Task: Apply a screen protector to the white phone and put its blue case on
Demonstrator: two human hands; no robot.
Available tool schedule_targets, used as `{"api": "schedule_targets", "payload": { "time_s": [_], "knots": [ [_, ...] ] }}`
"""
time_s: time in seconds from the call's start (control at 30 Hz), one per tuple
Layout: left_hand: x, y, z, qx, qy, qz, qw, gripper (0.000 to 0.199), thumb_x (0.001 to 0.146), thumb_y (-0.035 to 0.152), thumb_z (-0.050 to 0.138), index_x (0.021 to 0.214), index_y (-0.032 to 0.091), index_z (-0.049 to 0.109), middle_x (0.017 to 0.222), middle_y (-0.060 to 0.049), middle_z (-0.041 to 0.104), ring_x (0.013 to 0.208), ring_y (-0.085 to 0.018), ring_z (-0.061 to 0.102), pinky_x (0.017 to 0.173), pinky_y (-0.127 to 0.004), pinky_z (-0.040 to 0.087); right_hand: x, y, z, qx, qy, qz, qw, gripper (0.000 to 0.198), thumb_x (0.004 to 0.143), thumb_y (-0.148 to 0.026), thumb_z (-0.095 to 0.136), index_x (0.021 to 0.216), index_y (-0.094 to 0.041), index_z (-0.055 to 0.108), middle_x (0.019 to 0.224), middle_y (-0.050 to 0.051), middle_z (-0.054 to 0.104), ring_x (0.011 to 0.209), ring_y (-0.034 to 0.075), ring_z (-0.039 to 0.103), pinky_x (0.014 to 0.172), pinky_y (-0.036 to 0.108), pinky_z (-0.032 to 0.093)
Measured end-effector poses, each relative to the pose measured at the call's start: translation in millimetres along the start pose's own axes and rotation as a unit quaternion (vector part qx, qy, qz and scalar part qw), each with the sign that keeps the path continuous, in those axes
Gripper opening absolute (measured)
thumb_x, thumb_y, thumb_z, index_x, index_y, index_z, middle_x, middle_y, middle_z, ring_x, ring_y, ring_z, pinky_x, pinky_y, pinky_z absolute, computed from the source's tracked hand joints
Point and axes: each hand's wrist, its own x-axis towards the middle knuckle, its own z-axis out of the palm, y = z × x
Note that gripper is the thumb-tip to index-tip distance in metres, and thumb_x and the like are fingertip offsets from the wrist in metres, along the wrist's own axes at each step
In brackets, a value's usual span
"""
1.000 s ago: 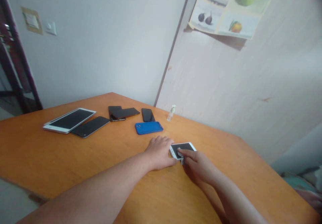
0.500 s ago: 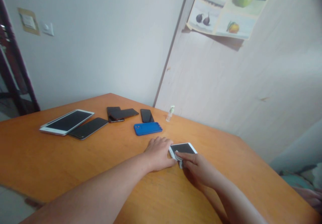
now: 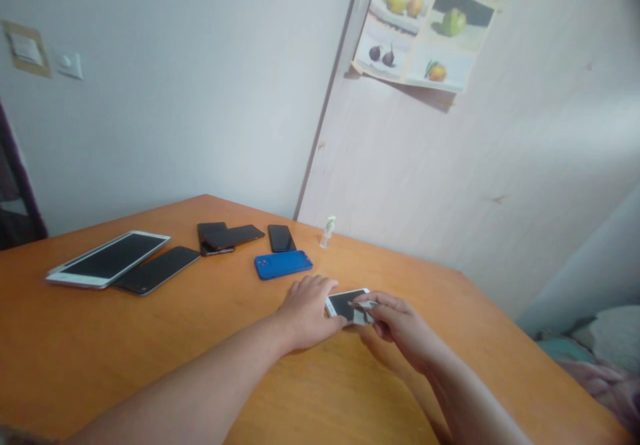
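Note:
A white phone (image 3: 340,303) with a dark screen lies face up on the table. My left hand (image 3: 311,311) grips its left end, thumb at the near edge and fingers at the far edge. In my right hand (image 3: 395,315) a small whitish-grey cloth (image 3: 364,313) is pinched between thumb and fingers. The cloth lies against the right part of the screen and hides some of it. Just beyond my left hand is a blue phone case (image 3: 283,265), its camera cut-out at the left.
Behind the blue case lies a black phone (image 3: 281,238); a clear pump bottle (image 3: 327,231) stands to its right. Further left, a dark phone (image 3: 235,236) rests across another. A white tablet (image 3: 107,260) overlaps a black tablet-like device (image 3: 159,270). The wooden table (image 3: 200,351) meets the wall behind.
My right hand has moved the cloth over the white phone's screen, from its left part towards the right, and more cloth shows. My left hand keeps its hold. The head view has shifted slightly right.

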Motion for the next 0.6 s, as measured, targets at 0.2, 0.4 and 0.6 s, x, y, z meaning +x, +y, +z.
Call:
{"api": "schedule_targets", "payload": {
  "time_s": [0.2,0.4,0.6],
  "knots": [
    [1.0,11.8,-5.6,-0.075,-0.01,0.031,0.997,0.02,0.077,0.032,0.065,0.095,0.023,0.065,0.096,-0.003,0.069,0.092,-0.022,0.06,0.08,-0.031,0.044,-1.5,4.5,9.2,0.072,-0.041,0.003,0.997,0.019,0.086,-0.031,0.055,0.091,-0.015,0.064,0.053,-0.006,0.049,0.046,0.007,0.034,0.045,0.022,0.02],
    [-1.6,13.7,-0.5,-0.1,-0.027,0.042,0.994,0.017,0.086,0.029,0.056,0.071,0.022,0.062,0.073,0.001,0.065,0.071,-0.016,0.058,0.066,-0.026,0.039,1.2,5.7,25.7,0.074,-0.002,-0.018,0.997,0.016,0.084,-0.033,0.059,0.085,-0.018,0.054,0.058,-0.005,0.055,0.047,0.008,0.043,0.044,0.02,0.024],
    [-3.1,18.3,-2.9,-0.155,-0.049,0.051,0.985,0.014,0.084,0.02,0.054,0.07,0.02,0.059,0.071,0.003,0.064,0.069,-0.013,0.058,0.063,-0.024,0.037,8.8,13.4,37.1,0.077,0.07,-0.062,0.993,0.018,0.075,-0.03,0.066,0.075,-0.019,0.052,0.058,-0.006,0.051,0.05,0.008,0.042,0.049,0.021,0.032]
  ]
}}
